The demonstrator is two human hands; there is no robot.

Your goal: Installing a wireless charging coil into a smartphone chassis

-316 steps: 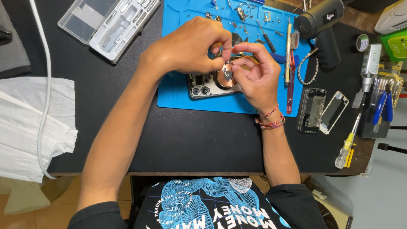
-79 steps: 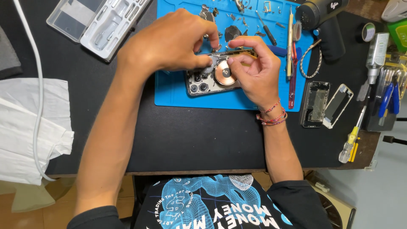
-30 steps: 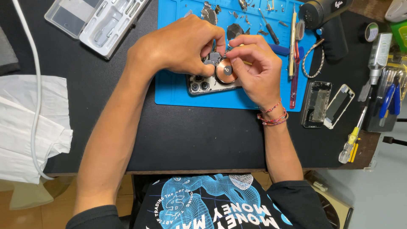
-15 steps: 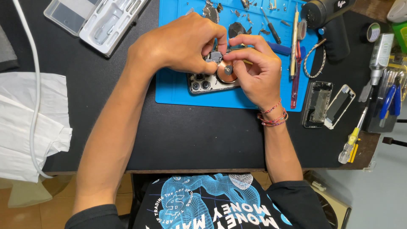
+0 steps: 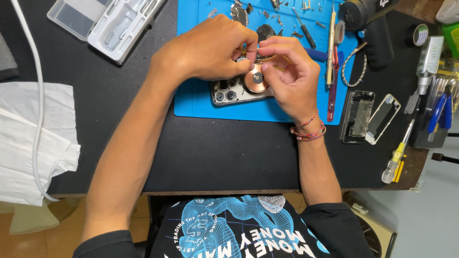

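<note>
An opened phone (image 5: 228, 93) lies on a blue work mat (image 5: 196, 102), showing its camera lenses and a round copper coil (image 5: 256, 82). Both of my hands meet above the coil. My left hand (image 5: 210, 48) pinches a small grey part (image 5: 245, 59) between thumb and forefinger. My right hand (image 5: 292, 76), with corded bracelets at the wrist, has its fingertips closed on a thin yellowish tool (image 5: 275, 58) whose tip points at the same spot. The fingers hide most of the phone's upper half.
A clear plastic case (image 5: 105, 24) sits far left, with a white cloth (image 5: 33, 143) and white cable (image 5: 36, 95) beside it. Small parts and a red-handled tool (image 5: 332, 83) lie on the mat. To the right are a black power tool (image 5: 368, 19), another phone frame (image 5: 356, 117), a yellow screwdriver (image 5: 396, 162) and blue pliers (image 5: 440, 110).
Both hands stay over the phone. The fingertips have drawn closer together above the copper coil, with only small finger movements in the last second.
</note>
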